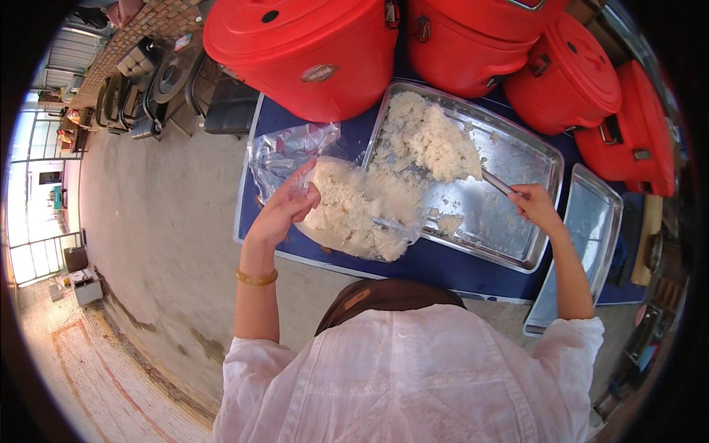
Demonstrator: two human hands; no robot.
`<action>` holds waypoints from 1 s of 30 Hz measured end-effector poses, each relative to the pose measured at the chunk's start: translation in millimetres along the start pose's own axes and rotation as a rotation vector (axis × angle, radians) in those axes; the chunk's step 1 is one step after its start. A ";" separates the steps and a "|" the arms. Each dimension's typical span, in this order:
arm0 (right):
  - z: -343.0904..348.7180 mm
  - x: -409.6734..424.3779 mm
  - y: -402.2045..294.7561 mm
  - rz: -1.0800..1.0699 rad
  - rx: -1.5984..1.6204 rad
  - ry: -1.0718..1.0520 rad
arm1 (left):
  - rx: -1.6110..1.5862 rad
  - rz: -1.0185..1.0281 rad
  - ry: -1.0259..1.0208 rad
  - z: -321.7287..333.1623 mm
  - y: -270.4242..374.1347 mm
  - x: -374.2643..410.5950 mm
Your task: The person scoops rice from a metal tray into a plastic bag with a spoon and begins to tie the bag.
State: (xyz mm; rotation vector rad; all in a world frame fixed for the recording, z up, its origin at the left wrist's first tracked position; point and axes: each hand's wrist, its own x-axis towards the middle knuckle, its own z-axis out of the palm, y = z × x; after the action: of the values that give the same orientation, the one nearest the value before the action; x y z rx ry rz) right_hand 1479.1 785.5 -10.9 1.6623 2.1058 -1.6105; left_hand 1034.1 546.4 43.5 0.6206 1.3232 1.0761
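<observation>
My left hand (292, 206) grips the edge of a clear plastic bag (408, 235) filled with cooked white rice (346, 207). The bag rests at the table's near edge, against the corner of a shallow metal tray (545, 158). More loose rice (435, 138) is heaped on the tray's left half, with scattered grains on the right. My right hand (534, 206) is closed around the metal handle (497, 180) of a utensil above the tray. Its far end is buried in or hidden by the heaped rice, so its shape cannot be told.
A crumpled clear plastic bag (296, 144) lies left on the blue tabletop (354, 133). Several red lidded insulated buckets (310, 61) line the far side, close to the tray. A second metal tray (592, 216) juts past the table edge at right. Chairs (228, 105) stand beyond the left corner.
</observation>
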 end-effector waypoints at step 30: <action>151.5 1.4 -168.4 -0.513 -0.685 -0.006 | -0.236 0.008 -0.141 -28.3 -3.9 14.5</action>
State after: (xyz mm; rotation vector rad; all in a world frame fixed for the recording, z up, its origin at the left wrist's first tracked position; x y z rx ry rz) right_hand 1275.5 696.3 32.6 0.9484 2.7771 -0.7520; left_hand 1006.6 551.7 28.0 0.5157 1.0545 1.1529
